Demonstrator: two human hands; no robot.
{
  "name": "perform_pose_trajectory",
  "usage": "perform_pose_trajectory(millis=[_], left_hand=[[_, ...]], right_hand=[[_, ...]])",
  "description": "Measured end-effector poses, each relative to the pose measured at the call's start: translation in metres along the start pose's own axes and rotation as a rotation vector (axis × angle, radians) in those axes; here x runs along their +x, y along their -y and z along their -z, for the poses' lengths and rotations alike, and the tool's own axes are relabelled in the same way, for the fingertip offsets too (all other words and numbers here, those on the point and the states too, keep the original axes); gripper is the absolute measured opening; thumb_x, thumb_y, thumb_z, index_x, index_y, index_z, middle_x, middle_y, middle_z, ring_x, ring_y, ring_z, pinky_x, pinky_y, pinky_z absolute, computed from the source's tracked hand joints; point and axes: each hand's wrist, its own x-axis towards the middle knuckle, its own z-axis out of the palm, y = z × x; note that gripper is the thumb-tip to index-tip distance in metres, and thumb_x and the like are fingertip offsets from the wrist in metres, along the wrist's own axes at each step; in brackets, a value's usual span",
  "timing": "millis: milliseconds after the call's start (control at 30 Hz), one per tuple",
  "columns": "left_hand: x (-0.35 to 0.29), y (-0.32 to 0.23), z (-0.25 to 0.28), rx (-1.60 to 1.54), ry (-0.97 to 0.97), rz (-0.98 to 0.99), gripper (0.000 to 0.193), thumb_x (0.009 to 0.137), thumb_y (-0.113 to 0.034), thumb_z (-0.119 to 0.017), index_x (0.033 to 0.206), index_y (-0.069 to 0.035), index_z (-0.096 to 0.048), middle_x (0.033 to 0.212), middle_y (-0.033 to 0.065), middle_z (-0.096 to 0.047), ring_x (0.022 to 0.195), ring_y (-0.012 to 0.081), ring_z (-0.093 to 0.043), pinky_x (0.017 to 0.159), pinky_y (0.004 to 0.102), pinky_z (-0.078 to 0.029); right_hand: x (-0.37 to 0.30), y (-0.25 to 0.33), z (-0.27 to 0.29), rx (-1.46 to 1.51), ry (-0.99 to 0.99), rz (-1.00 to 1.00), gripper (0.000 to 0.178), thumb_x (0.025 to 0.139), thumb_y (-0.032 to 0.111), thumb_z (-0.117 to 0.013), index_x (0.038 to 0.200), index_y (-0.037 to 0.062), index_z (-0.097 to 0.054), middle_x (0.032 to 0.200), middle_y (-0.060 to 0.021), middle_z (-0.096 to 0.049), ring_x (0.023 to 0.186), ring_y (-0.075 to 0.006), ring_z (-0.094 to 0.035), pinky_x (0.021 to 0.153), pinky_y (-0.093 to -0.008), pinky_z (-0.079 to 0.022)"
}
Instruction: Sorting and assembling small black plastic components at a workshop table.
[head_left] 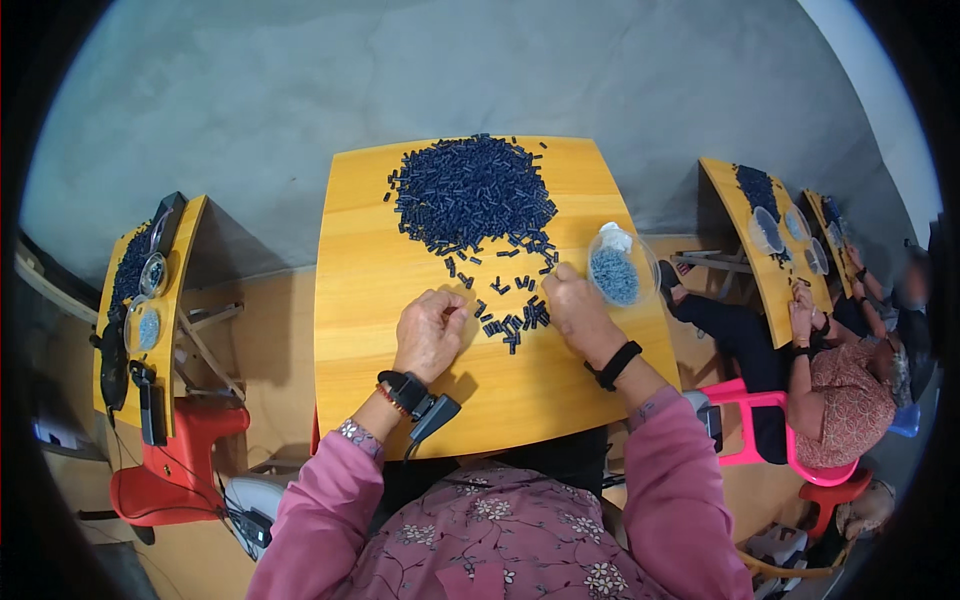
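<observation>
The left hand (430,335) and right hand (580,315) are apart over the yellow wooden counter (470,400), fingers curled inward, and whether either pinches anything cannot be told. A loose cluster of short dark-blue tubes (514,325) lies between them, and the large heap of matching tubes (472,195) sits beyond both. Just beside the right hand stands a clear plastic tub (650,264) holding light-blue pieces (614,276).
</observation>
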Motion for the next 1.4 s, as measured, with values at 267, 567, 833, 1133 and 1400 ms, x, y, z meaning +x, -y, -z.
perform_pose_trajectory(millis=[267, 567, 833, 1133, 1400], left_hand=[[0.009, -0.013, -0.030, 0.248, -0.024, 0.014, 0.009, 0.074, -0.008, -0.072, 0.081, -0.005, -0.066, 0.082, 0.0117, -0.066, 0.082, 0.0318, -0.061, 0.074, 0.0413, -0.049], [0.007, -0.010, -0.037, 0.396, -0.003, -0.088, 0.011, 0.072, -0.005, -0.071, 0.081, -0.005, -0.064, 0.078, 0.0120, -0.063, 0.079, 0.0335, -0.060, 0.072, 0.0427, -0.048], [0.000, -0.012, -0.028, -0.281, -0.164, 0.173, 0.003, 0.090, -0.002, -0.063, 0.091, -0.002, -0.060, 0.079, 0.0023, -0.060, 0.071, 0.0080, -0.056, 0.069, 0.0236, -0.047], [-0.020, -0.033, -0.027, -1.166, -0.016, 0.448, 0.016, 0.096, -0.006, -0.055, 0.111, -0.003, -0.060, 0.090, 0.0072, -0.067, 0.072, 0.0131, -0.062, 0.068, 0.0261, -0.052], [-0.041, -0.029, -0.033, -1.377, 0.156, 0.575, 0.014, 0.097, -0.008, -0.053, 0.108, -0.002, -0.060, 0.098, 0.0135, -0.069, 0.080, 0.0201, -0.068, 0.074, 0.0323, -0.057]], right_hand=[[-0.006, 0.000, 0.016, 0.185, -0.130, 0.058, 0.006, 0.081, -0.002, -0.051, 0.085, -0.0020, -0.055, 0.086, -0.0202, -0.057, 0.079, -0.0384, -0.061, 0.067, -0.0452, -0.050], [-0.056, 0.016, 0.062, 0.656, -0.044, 0.040, 0.003, 0.088, 0.001, -0.055, 0.091, -0.0006, -0.055, 0.085, -0.0190, -0.055, 0.080, -0.0395, -0.057, 0.068, -0.0433, -0.046], [-0.098, -0.007, 0.040, 1.004, 0.068, -0.145, 0.010, 0.089, -0.005, -0.058, 0.097, -0.0001, -0.060, 0.085, -0.0081, -0.060, 0.072, -0.0165, -0.065, 0.063, -0.0275, -0.051], [-0.100, 0.015, 0.046, 1.224, 0.114, -0.286, 0.012, 0.091, -0.006, -0.056, 0.099, 0.0009, -0.061, 0.085, -0.0039, -0.061, 0.072, -0.0104, -0.064, 0.061, -0.0230, -0.052], [-0.105, 0.038, 0.047, 1.481, -0.033, -0.386, 0.010, 0.091, -0.001, -0.060, 0.102, -0.0003, -0.061, 0.086, -0.0036, -0.062, 0.070, -0.0087, -0.063, 0.061, -0.0218, -0.051]])
